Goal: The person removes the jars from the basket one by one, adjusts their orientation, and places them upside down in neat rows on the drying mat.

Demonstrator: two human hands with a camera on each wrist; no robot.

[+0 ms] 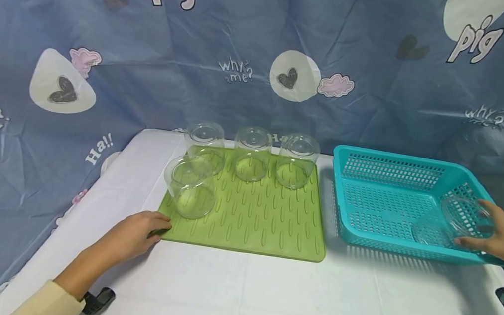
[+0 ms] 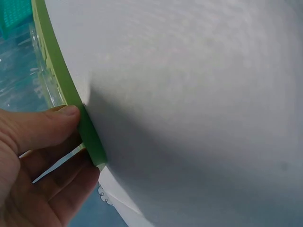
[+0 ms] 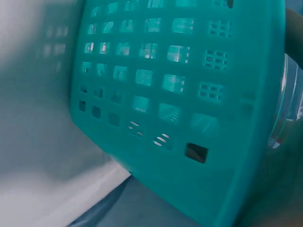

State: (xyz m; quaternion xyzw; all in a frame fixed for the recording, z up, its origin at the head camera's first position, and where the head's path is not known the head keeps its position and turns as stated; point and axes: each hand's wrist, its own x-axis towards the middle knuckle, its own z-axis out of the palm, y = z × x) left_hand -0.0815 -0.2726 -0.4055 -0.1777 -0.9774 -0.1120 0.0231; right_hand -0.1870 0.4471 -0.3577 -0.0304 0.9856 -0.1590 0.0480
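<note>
In the head view, my left hand holds the near left corner of a green ribbed mat. The left wrist view shows the thumb of that hand against the front edge of the mat, other fingers round the corner. At the right, my right hand grips a clear cup lying tilted inside a turquoise basket. Several clear cups stand upside down on the mat: a back row including a middle cup, and one nearer cup at the left.
The basket's perforated wall fills much of the right wrist view. A white tablecloth covers the table. Behind it hangs a blue printed cloth, close to the back cups and the basket.
</note>
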